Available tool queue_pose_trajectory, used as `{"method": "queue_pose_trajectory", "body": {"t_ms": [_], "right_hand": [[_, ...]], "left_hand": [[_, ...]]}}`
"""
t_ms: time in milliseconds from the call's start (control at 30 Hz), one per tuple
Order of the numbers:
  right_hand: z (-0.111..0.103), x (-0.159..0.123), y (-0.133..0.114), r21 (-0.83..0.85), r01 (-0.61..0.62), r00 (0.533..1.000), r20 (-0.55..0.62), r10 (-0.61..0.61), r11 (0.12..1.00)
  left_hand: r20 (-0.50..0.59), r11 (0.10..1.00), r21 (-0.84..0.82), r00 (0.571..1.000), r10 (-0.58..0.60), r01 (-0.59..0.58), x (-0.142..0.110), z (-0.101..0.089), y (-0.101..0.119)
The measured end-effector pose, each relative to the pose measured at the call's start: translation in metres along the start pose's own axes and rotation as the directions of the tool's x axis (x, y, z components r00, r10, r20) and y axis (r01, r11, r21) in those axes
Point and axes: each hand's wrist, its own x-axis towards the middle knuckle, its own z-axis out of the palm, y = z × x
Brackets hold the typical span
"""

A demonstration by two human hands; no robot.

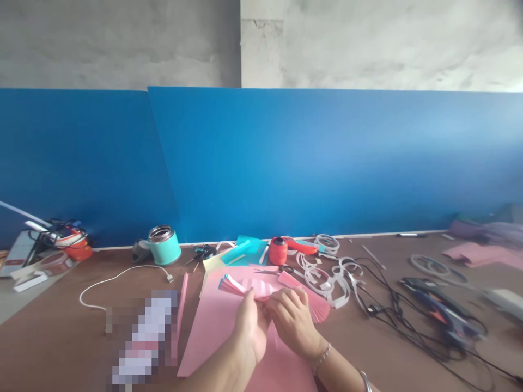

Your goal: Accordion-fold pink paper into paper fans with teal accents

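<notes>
My worktop [44,343] is a flat brown surface. A smooth blue panel [286,163] stands upright along its far edge; a rough grey concrete wall [368,43] rises behind the panel. A flat pale pink paper sheet [216,332] lies on the worktop, beneath both hands. The pleated pink-and-white paper strip [255,287] is over the far part of the sheet. Its long axis runs crosswise; its blue-edged end points left and slightly away from me. A fanned pink pleated paper section [321,307] spreads rightward past my right hand [296,318]; I cannot tell whether it joins the strip. My left hand [251,321] grips the strip's near side. My right hand, curled and closed, pinches it just beside the left, so the blue-edged end extends beyond both hands
</notes>
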Motion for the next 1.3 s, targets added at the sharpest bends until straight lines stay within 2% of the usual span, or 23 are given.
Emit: {"method": "queue_pose_trajectory", "body": {"t_ms": [100,167,200,233,267,300,333,367,400,433,500,533,567,633,733,767,833,933,1100,1200,1300], "right_hand": [[-0.004,0.002,0.000,0.038,-0.039,0.999,-0.021,0.040,0.998],[-0.008,0.004,0.002,0.063,-0.075,0.996,-0.044,0.078,0.995],[-0.009,0.004,0.003,0.068,-0.099,0.993,-0.055,0.103,0.993],[-0.010,0.005,0.005,0.067,-0.126,0.989,-0.067,0.130,0.990],[-0.010,0.004,0.006,0.057,-0.151,0.985,-0.077,0.155,0.987],[-0.010,0.004,0.006,0.037,-0.170,0.981,-0.087,0.172,0.985],[-0.009,0.002,0.006,0.010,-0.177,0.979,-0.101,0.177,0.984],[-0.008,0.001,0.005,-0.021,-0.169,0.978,-0.125,0.166,0.985],[-0.007,-0.001,0.004,-0.048,-0.144,0.978,-0.156,0.135,0.988],[-0.005,-0.002,0.002,-0.071,-0.107,0.978,-0.187,0.092,0.992],[-0.002,-0.005,-0.003,-0.101,-0.030,0.979,-0.205,0.009,0.994],[-0.001,-0.005,-0.005,-0.109,-0.007,0.983,-0.181,-0.013,0.994],[0.001,-0.005,-0.007,-0.113,0.003,0.990,-0.137,-0.018,0.994],[0.005,-0.004,-0.006,-0.105,-0.009,1.000,-0.031,0.006,0.994],[0.010,-0.005,-0.002,-0.054,-0.062,0.994,0.092,0.066,0.997],[0.011,-0.005,0.000,-0.038,-0.077,0.989,0.126,0.081,0.996],[0.013,-0.006,0.002,-0.026,-0.098,0.977,0.188,0.102,0.995],[0.015,-0.008,0.004,-0.044,-0.079,0.967,0.241,0.087,0.996],[0.017,-0.011,0.008,-0.086,-0.013,0.967,0.252,0.034,0.996],[0.017,-0.012,0.008,-0.099,-0.007,0.963,0.268,0.033,0.995],[0.017,-0.012,0.006,-0.098,0.012,0.959,0.281,0.016,0.995]], "left_hand": [[-0.035,0.997,0.041,0.997,0.074,-0.072,0.005,-0.002,0.007],[-0.060,0.968,0.150,0.975,0.212,-0.202,0.009,-0.006,0.018],[-0.049,0.920,0.243,0.944,0.327,-0.306,0.010,-0.008,0.025],[0.007,0.826,0.353,0.884,0.468,-0.440,0.011,-0.011,0.034],[0.122,0.670,0.463,0.790,0.601,-0.581,0.012,-0.014,0.043],[0.254,0.460,0.560,0.671,0.697,-0.689,0.012,-0.017,0.051],[0.376,0.235,0.636,0.561,0.738,-0.735,0.011,-0.019,0.059],[0.471,0.019,0.697,0.478,0.741,-0.717,0.011,-0.021,0.065],[0.553,-0.192,0.738,0.418,0.721,-0.647,0.012,-0.023,0.068],[0.620,-0.384,0.754,0.384,0.684,-0.533,0.013,-0.025,0.068],[0.725,-0.691,0.679,0.372,0.580,-0.248,0.019,-0.030,0.060],[0.763,-0.793,0.599,0.384,0.520,-0.116,0.024,-0.033,0.052],[0.788,-0.858,0.514,0.405,0.463,-0.020,0.029,-0.038,0.042],[0.805,-0.909,0.409,0.436,0.402,0.084,0.041,-0.049,0.022],[0.880,-0.943,0.316,0.339,0.334,0.107,0.056,-0.070,-0.001],[0.890,-0.949,0.303,0.328,0.316,0.090,0.059,-0.076,-0.005],[0.901,-0.959,0.280,0.334,0.276,0.035,0.063,-0.085,-0.007],[0.900,-0.963,0.262,0.376,0.222,-0.059,0.061,-0.086,0.000],[0.878,-0.951,0.208,0.472,0.078,-0.230,0.042,-0.079,0.024],[0.880,-0.925,0.241,0.468,0.081,-0.294,0.030,-0.090,0.041],[0.907,-0.897,0.246,0.413,0.080,-0.366,0.025,-0.108,0.053]]}}
